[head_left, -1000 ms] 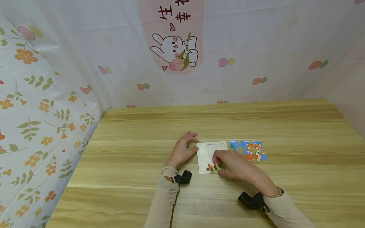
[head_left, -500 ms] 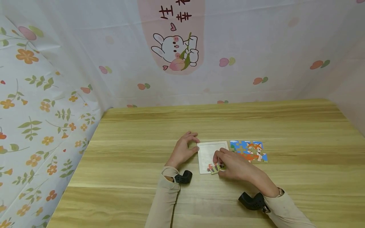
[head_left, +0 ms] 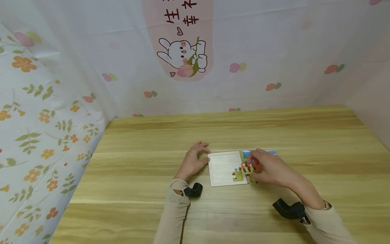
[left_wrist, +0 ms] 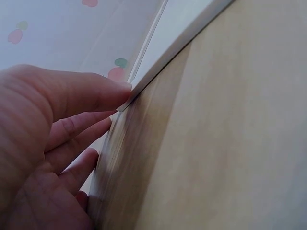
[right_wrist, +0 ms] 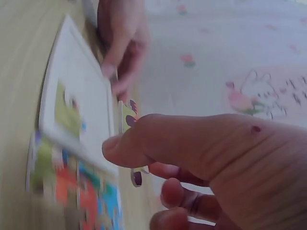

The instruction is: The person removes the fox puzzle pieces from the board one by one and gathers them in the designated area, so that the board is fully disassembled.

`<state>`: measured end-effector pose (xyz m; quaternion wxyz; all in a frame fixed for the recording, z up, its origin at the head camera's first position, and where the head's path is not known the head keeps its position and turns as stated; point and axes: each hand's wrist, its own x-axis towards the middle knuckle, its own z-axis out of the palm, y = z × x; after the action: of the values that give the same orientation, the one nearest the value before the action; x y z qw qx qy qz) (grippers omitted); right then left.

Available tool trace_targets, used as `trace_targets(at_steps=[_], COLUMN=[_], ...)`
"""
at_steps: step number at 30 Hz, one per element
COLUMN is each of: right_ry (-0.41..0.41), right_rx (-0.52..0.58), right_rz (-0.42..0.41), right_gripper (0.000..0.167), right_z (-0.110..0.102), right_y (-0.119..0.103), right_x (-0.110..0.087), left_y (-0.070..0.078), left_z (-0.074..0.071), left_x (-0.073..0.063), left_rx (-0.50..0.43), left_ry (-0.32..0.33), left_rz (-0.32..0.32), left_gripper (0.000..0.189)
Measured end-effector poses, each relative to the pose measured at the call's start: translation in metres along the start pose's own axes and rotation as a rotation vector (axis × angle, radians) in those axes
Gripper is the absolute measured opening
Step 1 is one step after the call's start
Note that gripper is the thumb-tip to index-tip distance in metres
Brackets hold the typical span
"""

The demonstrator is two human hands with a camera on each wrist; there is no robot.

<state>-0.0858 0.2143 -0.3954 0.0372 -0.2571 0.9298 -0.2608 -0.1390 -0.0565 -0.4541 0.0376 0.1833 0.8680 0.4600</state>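
Note:
My left hand [head_left: 193, 162] touches the left edge of a flat white puzzle tray [head_left: 223, 167] near its far corner. In the left wrist view, the thumb [left_wrist: 112, 93] lies against that edge, the other fingers behind it. A green puzzle piece [head_left: 238, 176] lies in the tray's near right corner. Over the tray's right edge, my right hand [head_left: 271, 169] pinches a puzzle piece with orange, green and dark stripes [head_left: 247, 168], perhaps several joined. In the right wrist view, the thumb partly hides this striped piece [right_wrist: 128, 117].
Right of the tray, under my right hand, lies a group of puzzle pieces [right_wrist: 91, 191] with blue, orange and green print. A wooden table [head_left: 146, 176] bears everything. A printed white cloth [head_left: 259, 40] hangs behind it.
My right hand has lifted the striped piece from the tray's near edge and moved it right. The green piece in the near right corner now shows. My left hand stays at the tray's edge.

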Motion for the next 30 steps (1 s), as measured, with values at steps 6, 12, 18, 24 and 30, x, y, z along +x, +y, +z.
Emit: trace_targets(at_steps=[6,12,18,24,30], right_ry=[-0.019,-0.036,-0.076,-0.07,-0.092], right_rx=[-0.011,-0.002,0.009,0.028,0.063], right_rz=[0.007,0.024,0.064,0.047,0.063], right_gripper=[0.03,0.032,0.032,0.034,0.033], right_z=[-0.006,-0.005,-0.001,0.001,0.0], right_y=[0.025,0.035,0.038,0.042,0.044], right_x=[-0.018,-0.032,-0.038,-0.04,-0.041], left_y=[-0.003,-0.005,-0.004,-0.003,-0.001], left_z=[-0.002,-0.001,-0.001,-0.001,-0.001], left_x=[-0.002,-0.003,-0.003,-0.002,-0.001], left_rx=[-0.005,-0.012,-0.031,-0.043,-0.043], left_ry=[-0.001,0.003,-0.005,-0.008,-0.004], left_rz=[-0.009,-0.007,-0.007,0.004,0.009], left_gripper=[0.015,0.015,0.015,0.014,0.015])
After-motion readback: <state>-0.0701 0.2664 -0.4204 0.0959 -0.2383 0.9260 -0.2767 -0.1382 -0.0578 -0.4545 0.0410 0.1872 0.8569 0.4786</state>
